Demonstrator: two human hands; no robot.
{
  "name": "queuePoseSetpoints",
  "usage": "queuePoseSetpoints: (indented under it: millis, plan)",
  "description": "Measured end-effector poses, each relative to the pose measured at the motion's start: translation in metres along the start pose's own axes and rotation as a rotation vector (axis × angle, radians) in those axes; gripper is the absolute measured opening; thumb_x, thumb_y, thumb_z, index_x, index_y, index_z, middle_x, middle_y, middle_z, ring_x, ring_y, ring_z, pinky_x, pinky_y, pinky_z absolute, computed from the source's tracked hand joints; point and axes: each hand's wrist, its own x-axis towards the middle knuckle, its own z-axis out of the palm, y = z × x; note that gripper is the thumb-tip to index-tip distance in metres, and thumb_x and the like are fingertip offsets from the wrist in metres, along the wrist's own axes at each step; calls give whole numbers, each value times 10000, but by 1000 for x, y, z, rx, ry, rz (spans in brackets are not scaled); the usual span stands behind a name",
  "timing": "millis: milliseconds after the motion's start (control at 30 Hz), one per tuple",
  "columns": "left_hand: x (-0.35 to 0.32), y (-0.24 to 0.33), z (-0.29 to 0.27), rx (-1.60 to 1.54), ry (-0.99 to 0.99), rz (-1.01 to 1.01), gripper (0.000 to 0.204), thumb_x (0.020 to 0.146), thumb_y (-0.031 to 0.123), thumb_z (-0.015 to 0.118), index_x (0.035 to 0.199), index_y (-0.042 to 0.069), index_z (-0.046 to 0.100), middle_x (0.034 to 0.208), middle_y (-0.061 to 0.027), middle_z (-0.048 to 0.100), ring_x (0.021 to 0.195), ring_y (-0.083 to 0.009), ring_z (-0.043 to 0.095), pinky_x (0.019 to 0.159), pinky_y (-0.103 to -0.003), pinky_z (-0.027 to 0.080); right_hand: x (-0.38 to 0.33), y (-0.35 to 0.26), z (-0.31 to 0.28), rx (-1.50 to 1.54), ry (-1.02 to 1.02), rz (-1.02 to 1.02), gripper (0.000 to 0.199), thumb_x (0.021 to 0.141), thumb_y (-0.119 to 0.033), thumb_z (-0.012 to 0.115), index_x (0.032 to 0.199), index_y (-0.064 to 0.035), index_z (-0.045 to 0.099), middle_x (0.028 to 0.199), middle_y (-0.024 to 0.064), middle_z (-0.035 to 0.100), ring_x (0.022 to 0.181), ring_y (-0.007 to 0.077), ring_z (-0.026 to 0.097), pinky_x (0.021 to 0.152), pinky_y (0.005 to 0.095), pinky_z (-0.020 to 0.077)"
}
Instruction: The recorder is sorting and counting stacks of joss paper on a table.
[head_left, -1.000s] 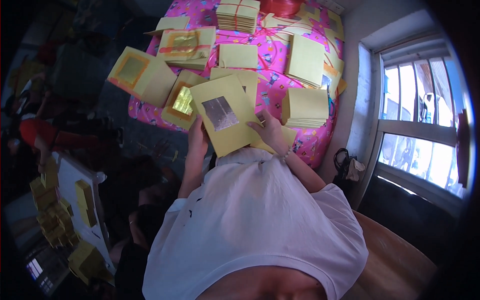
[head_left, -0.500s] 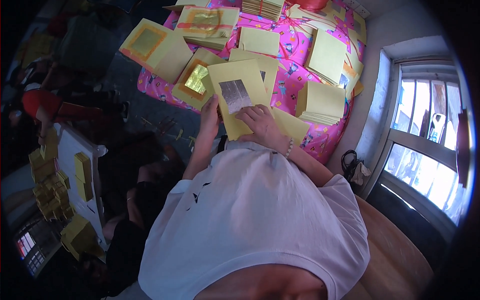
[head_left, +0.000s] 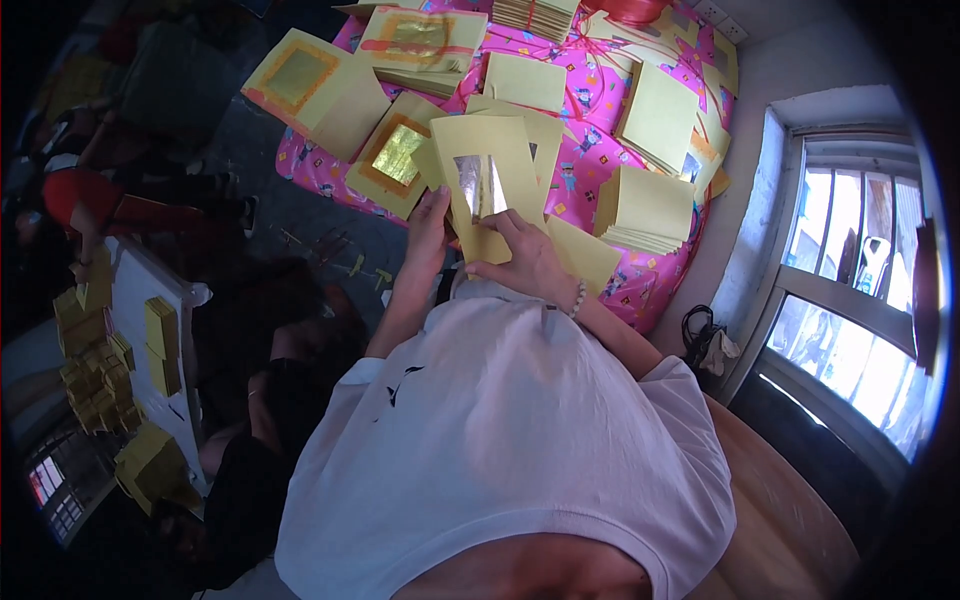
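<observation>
A yellow paper sheet point(head_left: 485, 137) with a shiny silver patch is in front of my chest, at the near edge of the covered table. My left hand point(head_left: 428, 228) is closed on its left edge, thumb up along the side. My right hand point(head_left: 527, 258), with a beaded bracelet at the wrist, has bent fingertips on the lower part of the silver patch and its thumb stretched toward the sheet's lower edge. The patch looks curved and reflects brightly. Just beyond lie another yellow sheet point(head_left: 548, 135) and a sheet with a gold patch in an orange border point(head_left: 398, 155).
Stacks of yellow paper point(head_left: 648, 208) lie on the pink patterned tablecloth point(head_left: 575, 165), with red string point(head_left: 600, 55) among them. A barred window point(head_left: 850, 240) is at the right. At left, a person in red point(head_left: 85, 200) is by a white table point(head_left: 150, 270) holding yellow paper bundles.
The sheet has bent, so its silver patch now catches the light. My right hand's fingers have curled more and its thumb shows further out. My left hand stays at the left edge.
</observation>
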Motion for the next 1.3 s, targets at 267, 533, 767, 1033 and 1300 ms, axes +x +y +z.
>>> queuePoseSetpoints:
  millis: [267, 533, 767, 1033, 1300]
  plan:
    - [-6, 4, 16, 100, 48, 35, 276, 952, 277, 502, 982, 34, 628, 855, -14, 632, 729, -61, 571, 631, -220, 455, 1, -4, 11, -14, 25, 193, 562, 664, -387, 780, 1024, -50, 510, 992, 120, 569, 858, 301, 612, 732, 383, 491]
    - [-4, 1, 20, 325, 107, 202, 228, 945, 202, 488, 1013, 12, 593, 875, -26, 617, 781, -60, 545, 688, -222, 437, -10, 13, 22, 120, 78, 185, 297, 773, -191, 632, 978, -25, 494, 894, 156, 603, 789, 314, 615, 699, 388, 493]
    - [4, -3, 8, 580, 106, 461, 258, 865, 34, 548, 1120, 2, 522, 985, -59, 602, 865, -113, 555, 832, -244, 428, -8, 1, -5, 209, 320, 229, 185, 780, -16, 547, 959, -12, 503, 849, 189, 585, 784, 338, 605, 664, 410, 478]
    - [1, 48, -56, 169, 239, 434, 263, 853, 8, 560, 1114, 34, 537, 1009, -33, 590, 906, -116, 550, 791, -253, 447, 9, -5, -70, -71, 539, 109, 165, 763, 19, 556, 920, -34, 552, 836, 135, 549, 668, 297, 596, 548, 355, 478]
    - [-10, 72, -84, -38, 260, 271, 361, 865, -10, 516, 1220, 40, 480, 1142, -85, 562, 1009, -194, 568, 875, -320, 454, 6, 32, 20, -194, 108, 24, 226, 778, -96, 588, 1000, -73, 551, 895, 103, 534, 730, 293, 609, 634, 391, 510]
